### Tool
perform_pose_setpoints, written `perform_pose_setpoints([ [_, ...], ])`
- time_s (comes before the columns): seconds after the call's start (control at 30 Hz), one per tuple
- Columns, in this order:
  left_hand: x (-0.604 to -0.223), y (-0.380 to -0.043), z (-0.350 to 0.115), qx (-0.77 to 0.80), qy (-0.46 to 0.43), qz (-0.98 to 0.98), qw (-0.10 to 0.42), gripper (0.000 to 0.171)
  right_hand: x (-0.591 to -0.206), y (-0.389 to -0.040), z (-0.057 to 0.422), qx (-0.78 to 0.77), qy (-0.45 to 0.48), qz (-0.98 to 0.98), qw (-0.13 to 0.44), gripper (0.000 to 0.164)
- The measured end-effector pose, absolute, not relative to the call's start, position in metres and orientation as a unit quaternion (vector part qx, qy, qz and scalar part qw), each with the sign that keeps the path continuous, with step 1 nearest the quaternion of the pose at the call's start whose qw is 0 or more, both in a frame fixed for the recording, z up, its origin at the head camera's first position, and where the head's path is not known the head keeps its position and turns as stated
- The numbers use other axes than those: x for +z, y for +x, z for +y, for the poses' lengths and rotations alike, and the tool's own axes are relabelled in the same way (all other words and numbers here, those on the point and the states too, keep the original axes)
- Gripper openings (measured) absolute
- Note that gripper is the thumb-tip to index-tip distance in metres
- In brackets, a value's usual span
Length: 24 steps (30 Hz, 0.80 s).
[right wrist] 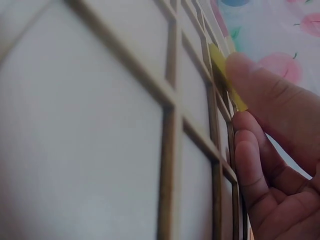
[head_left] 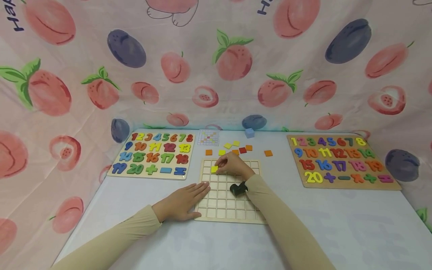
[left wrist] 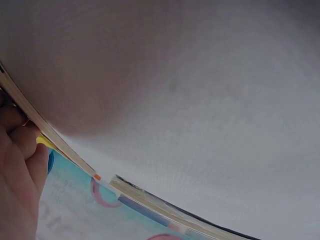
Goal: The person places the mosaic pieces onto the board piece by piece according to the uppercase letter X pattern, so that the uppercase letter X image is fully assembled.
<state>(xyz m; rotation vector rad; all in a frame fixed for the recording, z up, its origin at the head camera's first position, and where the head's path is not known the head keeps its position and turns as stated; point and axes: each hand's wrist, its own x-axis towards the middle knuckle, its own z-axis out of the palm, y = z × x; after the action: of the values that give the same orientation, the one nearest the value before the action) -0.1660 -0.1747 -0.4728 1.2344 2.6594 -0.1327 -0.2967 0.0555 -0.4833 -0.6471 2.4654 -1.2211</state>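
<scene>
A wooden grid board [head_left: 221, 213] with square cells lies on the table in front of the person. Near its upper left corner, the right hand [head_left: 233, 165] pinches a yellow square tile [head_left: 214, 169]. In the right wrist view the thumb presses on this yellow tile, which sits tilted against the grid's ribs, with the other fingers curled below. Fingers spread, the left hand [head_left: 182, 202] rests on the board's left edge. The left wrist view catches only part of the left hand [left wrist: 20, 175] beside the board's edge.
Behind the board lie loose orange tiles [head_left: 268, 153], yellow tiles [head_left: 236, 143] and a red tile [head_left: 242, 150]. A patterned card [head_left: 208, 137] and a blue cube [head_left: 249, 132] stand farther back. Number puzzle boards flank the grid, left [head_left: 158, 152] and right [head_left: 337, 163].
</scene>
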Motion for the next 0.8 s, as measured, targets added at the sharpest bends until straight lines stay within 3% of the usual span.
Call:
perform_pose_setpoints([
  [0.4,-0.471,-0.166,-0.176,-0.042,0.418,0.901,0.103,0.081,-0.483,-0.298,0.056,-0.431,-0.22,0.858,0.171,0.024],
  [0.8,-0.471,-0.166,-0.175,-0.036,0.414,0.902,0.115,0.081,-0.48,-0.303,0.077,-0.487,-0.241,0.807,0.231,0.036],
])
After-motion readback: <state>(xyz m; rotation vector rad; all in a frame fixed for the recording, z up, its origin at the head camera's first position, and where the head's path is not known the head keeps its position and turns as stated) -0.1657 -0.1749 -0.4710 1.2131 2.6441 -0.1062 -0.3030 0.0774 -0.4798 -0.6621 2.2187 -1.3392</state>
